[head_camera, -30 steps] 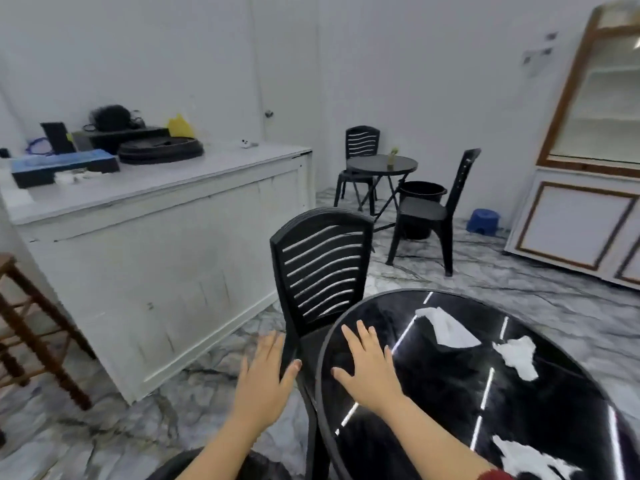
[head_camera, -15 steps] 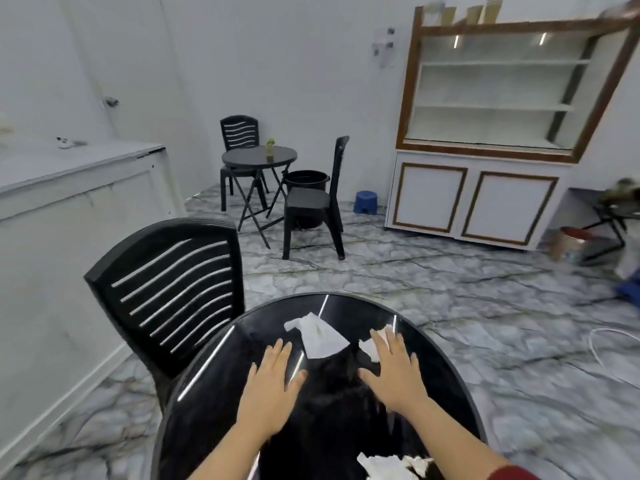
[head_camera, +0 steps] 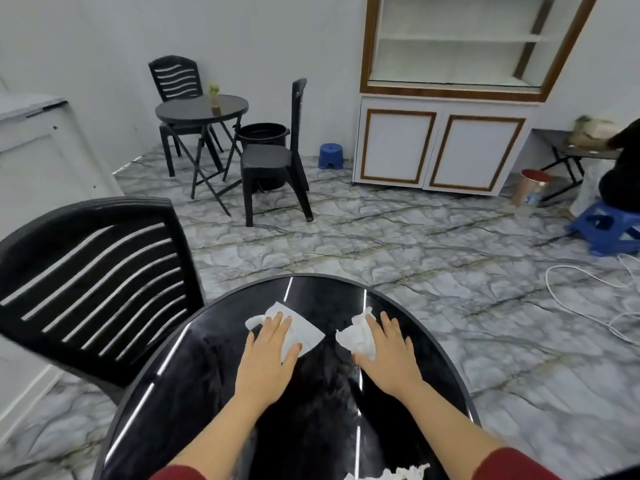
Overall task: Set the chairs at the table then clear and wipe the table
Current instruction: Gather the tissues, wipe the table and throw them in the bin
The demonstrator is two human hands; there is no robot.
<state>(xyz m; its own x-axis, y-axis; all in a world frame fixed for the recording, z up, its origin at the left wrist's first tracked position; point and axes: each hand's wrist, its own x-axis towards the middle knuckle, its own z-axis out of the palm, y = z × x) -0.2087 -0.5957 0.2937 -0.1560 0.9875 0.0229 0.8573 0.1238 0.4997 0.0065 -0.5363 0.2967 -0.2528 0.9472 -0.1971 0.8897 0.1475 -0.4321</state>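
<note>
Two crumpled tissues lie on the far half of the round black bench (head_camera: 214, 393): the left hand (head_camera: 268, 355) rests flat on the left tissue (head_camera: 298, 327), fingers straight and together, and the right hand (head_camera: 389, 351) on the right tissue (head_camera: 356, 332) likewise. On such glossy glass a tissue could slide off the rim under a flat push. A third tissue (head_camera: 398, 474) is cut off at the bottom edge, and the slatted chair (head_camera: 93, 271) hides its seat.

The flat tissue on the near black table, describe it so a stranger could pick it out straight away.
Start at the round black table nearest the camera, beside the slatted black chair. The flat tissue lies near its far edge, under the left hand. Unlike the crumpled tissue by the right hand, it is spread out smooth.
</note>
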